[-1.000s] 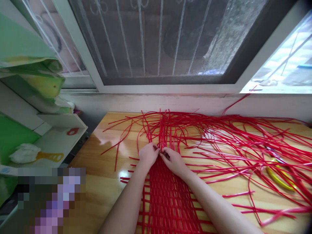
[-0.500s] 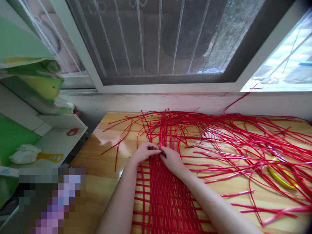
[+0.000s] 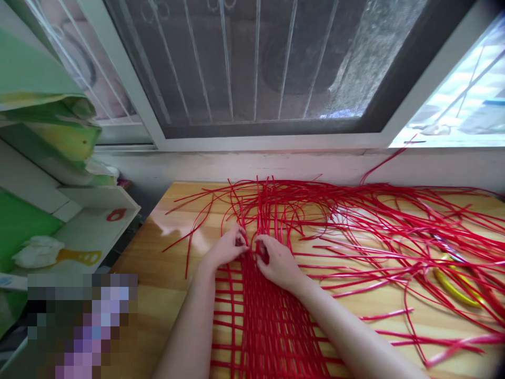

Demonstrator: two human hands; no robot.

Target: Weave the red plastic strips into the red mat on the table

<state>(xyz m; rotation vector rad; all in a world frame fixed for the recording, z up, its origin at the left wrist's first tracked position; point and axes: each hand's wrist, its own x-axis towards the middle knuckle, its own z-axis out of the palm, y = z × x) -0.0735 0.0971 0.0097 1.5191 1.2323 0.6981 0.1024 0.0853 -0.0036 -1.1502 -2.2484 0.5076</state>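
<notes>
A panel of woven red strips [image 3: 276, 321] lies on the wooden table, dense in the middle and open like a grid along its left side. My left hand [image 3: 229, 247] is at the far left corner of the dense weave, fingers bent and pinched on a red strip. Just to its right, my right hand [image 3: 276, 260] curls over the far edge of the weave, thumb and fingers closed on a red strip. A narrow gap separates the two hands. Loose strip ends run away from me beyond the fingers. The exact grip is partly hidden by the fingers.
Many loose red strips [image 3: 394, 226] tangle across the table's back and right. Yellow-handled pliers or cutters [image 3: 457, 287] lie among them. The wooden table [image 3: 158, 295] meets the wall under a window [image 3: 268, 143]. At left stand a white shelf [image 3: 90, 226] and a green curtain [image 3: 51, 126].
My hands, with fingertips together before, have moved slightly apart; the left has shifted a little left. The woven panel stays in place.
</notes>
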